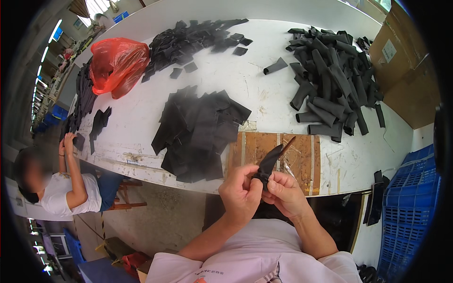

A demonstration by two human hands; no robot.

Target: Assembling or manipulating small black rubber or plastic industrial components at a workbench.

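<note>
Hands meet at lower centre of the frame: the left hand (242, 192) and the right hand (284, 190) are close together, fingers and thumbs pinched on the bunched lower end of one black cloth (269, 163). From that grip the cloth rises toward the upper right, its long axis slanting away from the wearer. A brown pointed stick (288, 145) follows the same line past the cloth's upper end, its tip farthest from the fingers and nearer the right hand than the left. How far the stick reaches inside the cloth cannot be told.

Beneath and beyond them lies a brown board (307, 162), on the near edge of the white table (264, 111). Just left of the board, on the left hand's side, flat pieces (203, 127) overlap in a loose stack. Toward the upper right, on the right hand's side, dark tubes (330, 78) lie heaped, pointing many ways; a lone tube (275, 66) rests apart to their left.

Farther out, small scraps (188, 45) spread along the upper left beside a red bag (118, 66). A carton (401, 80) stands at upper right, a blue crate (408, 200) at lower right. At far left a co-worker (79, 191) sits with hands at the table edge.
</note>
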